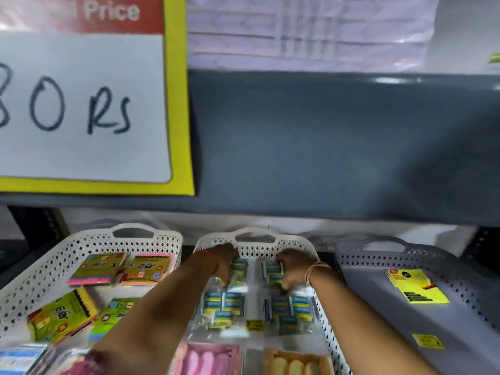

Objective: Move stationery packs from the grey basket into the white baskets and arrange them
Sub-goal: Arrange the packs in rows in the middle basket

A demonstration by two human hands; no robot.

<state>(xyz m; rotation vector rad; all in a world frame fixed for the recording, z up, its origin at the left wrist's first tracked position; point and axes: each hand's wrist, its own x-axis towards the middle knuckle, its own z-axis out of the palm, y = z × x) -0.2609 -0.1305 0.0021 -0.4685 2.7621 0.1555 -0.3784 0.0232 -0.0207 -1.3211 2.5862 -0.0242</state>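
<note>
Two hands, left hand (226, 262) and right hand (292, 266), each press a clear blue-yellow eraser pack (239, 269) in the middle white basket (319, 257). Grip closure unclear. Grey basket (460, 266) lies right of it.

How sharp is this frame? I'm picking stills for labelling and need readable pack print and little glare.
Head view: motion blur throughout, so print on the blue-yellow packs under both hands (left hand, right hand) is unreadable; the price sign is soft but legible; glare streaks the shelf edge; wide-angle distortion bows the shelf.

Both hands (224, 262) (290, 267) on eraser packs (239, 269) in middle white basket (254, 246), grey basket (405, 255) right
</note>
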